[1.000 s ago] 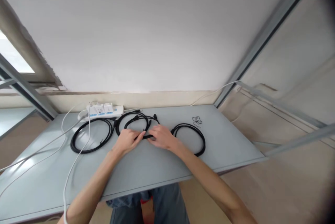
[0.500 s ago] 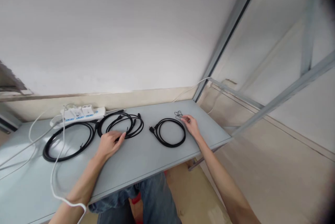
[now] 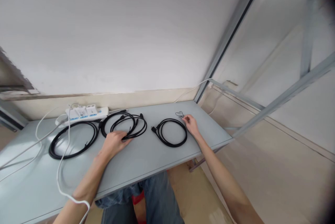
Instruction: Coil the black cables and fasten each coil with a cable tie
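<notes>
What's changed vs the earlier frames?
Right hand left the middle coils and moved right to the thin wires; whether it grips one is unclear. The view turned right. Left hand stayed at those coils. Right coil and power strip look unmoved.

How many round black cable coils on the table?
4: left coil; two overlapping middle coils, partly covered by bare left hand; right coil near bare right hand. Overlap could hide more.
</notes>
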A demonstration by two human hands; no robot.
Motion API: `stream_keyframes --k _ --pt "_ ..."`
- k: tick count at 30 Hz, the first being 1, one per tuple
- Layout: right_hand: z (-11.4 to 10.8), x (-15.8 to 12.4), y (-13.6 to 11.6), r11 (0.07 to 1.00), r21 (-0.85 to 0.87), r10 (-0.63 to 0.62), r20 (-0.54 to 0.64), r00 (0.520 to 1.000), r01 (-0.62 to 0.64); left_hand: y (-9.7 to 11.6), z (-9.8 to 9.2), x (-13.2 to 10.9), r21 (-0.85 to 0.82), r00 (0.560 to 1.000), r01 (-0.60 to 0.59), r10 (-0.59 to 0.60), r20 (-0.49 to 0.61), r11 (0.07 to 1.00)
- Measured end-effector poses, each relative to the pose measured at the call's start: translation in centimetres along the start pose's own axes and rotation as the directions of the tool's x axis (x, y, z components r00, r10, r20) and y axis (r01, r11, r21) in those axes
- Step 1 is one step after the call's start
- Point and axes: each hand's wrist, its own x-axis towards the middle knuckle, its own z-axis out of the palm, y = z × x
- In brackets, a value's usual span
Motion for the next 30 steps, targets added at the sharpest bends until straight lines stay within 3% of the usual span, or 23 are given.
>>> stream_keyframes --k 12,14,17,19,21,23,25,26,30 --pt "-1.6 -1.5 -3.2 1.000 0.028 -0.007 -0.228 0.974 0.014 -2.4 -2.8 0.5 0.239 0.979 -0.085 0.126 -0.162 0.967" --pt "-1.0 -1.4 -5.1 0.999 0.005 -0.046 -0.267 0.963 0.049 -2.5 -3.2 0.6 0.239 0.974 -0.068 0.116 -0.194 0.969" --pt "1.4 -0.9 -11.0 0.985 0.116 -0.090 -0.274 0.958 0.126 -2.1 -3.5 0.6 0.202 0.973 -0.041 0.085 -0.213 0.979" --pt "3.9 -1.0 -16.2 0.950 0.264 -0.124 -0.182 0.976 0.170 -1.7 -3.5 0.5 0.161 0.973 -0.022 0.058 -0.222 0.987" --pt "6.6 -1.6 -21.2 0.898 0.380 -0.242 0.010 0.970 0.221 -1.3 -3.3 0.5 0.107 0.971 -0.008 0.033 -0.236 0.994" --pt "9.1 -2.4 -24.7 0.840 0.473 -0.420 0.258 0.870 0.265 -0.9 -3.0 0.4 0.043 0.962 0.010 0.002 -0.272 0.999" --pt "11.0 -3.2 -26.4 0.815 0.515 -0.514 0.433 0.740 0.266 -0.6 -2.6 0.4 -0.046 0.943 0.034 -0.047 -0.330 0.998" --pt "11.6 -3.4 -26.7 0.817 0.516 -0.521 0.468 0.714 0.258 -0.5 -2.4 0.3 -0.100 0.936 0.050 -0.082 -0.342 0.994" --pt "12.5 -3.3 -26.1 0.855 0.468 -0.449 0.451 0.771 0.225 -0.4 -1.6 0.5 -0.258 0.920 0.115 -0.201 -0.336 0.959"
